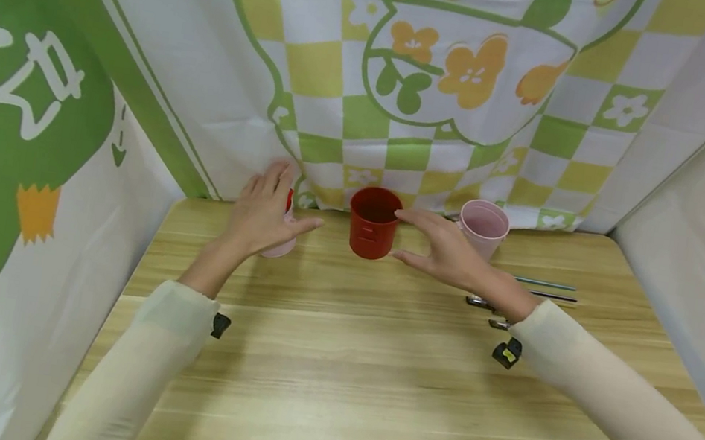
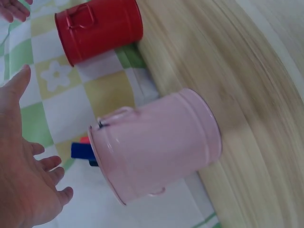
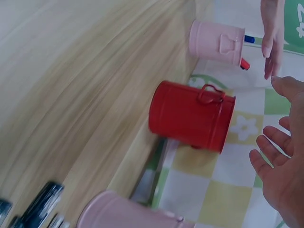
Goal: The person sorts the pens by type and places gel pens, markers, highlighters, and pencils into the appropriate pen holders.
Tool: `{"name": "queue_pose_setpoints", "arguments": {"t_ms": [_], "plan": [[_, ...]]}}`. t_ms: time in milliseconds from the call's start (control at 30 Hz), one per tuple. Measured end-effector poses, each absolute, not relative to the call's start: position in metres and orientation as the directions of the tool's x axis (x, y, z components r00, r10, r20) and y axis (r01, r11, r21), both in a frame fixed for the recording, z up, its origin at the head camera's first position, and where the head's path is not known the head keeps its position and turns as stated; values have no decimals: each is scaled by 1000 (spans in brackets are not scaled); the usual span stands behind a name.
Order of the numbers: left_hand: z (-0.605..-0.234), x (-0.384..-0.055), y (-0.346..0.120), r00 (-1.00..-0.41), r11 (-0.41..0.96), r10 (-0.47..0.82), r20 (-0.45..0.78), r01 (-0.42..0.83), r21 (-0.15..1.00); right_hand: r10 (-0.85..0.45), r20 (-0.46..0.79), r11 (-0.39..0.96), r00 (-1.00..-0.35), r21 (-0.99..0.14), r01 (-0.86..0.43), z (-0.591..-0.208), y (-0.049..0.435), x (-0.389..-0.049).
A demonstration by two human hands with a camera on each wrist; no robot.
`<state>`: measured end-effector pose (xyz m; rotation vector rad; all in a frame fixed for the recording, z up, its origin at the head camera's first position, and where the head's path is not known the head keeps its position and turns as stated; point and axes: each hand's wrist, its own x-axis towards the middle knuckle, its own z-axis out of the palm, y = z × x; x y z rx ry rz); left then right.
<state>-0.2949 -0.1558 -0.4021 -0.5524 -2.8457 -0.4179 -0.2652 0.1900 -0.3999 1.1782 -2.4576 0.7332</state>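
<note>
My left hand (image 1: 260, 216), fingers spread and thumb out, hovers over a small pink metal bucket (image 2: 159, 147) at the back left, mostly covering it in the head view. Blue (image 2: 83, 151) and red ends of objects stick out of its mouth. To its right stands a red bucket (image 1: 370, 240) with small wire handles on its sides, upright on the table. My right hand (image 1: 449, 255) is at the red bucket's right side, thumb and fingers parted; the fingertips overlap its rim in the head view. In the right wrist view a gap shows between hand and bucket.
Another pink bucket (image 1: 484, 222) stands at the back right, behind my right hand. Several slim pens (image 1: 546, 283) and dark-capped items (image 3: 42, 204) lie on the wooden table (image 1: 331, 375) in front of it. A patterned cloth (image 1: 368, 109) hangs behind, with fabric walls on both sides.
</note>
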Motion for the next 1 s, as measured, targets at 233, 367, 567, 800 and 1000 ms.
{"name": "queue_pose_setpoints", "arguments": {"t_ms": [233, 367, 567, 800, 1000], "plan": [[-398, -292, -140, -900, 878, 356, 251, 414, 239, -629, 458, 550, -628, -309, -776, -407, 213, -264], [-395, -293, -130, -887, 865, 377, 267, 440, 240, -634, 450, 560, -629, -295, -774, -412, 226, -262], [-396, -298, -112, -881, 870, 383, 277, 445, 213, -636, 440, 574, -634, -280, -770, -418, 247, -258], [-400, -298, -91, -889, 869, 394, 234, 443, 220, -646, 452, 568, -615, -254, -783, -425, 272, -254], [-407, -297, -76, -883, 858, 404, 241, 457, 236, -679, 416, 561, -604, -237, -793, -430, 294, -248]]}}
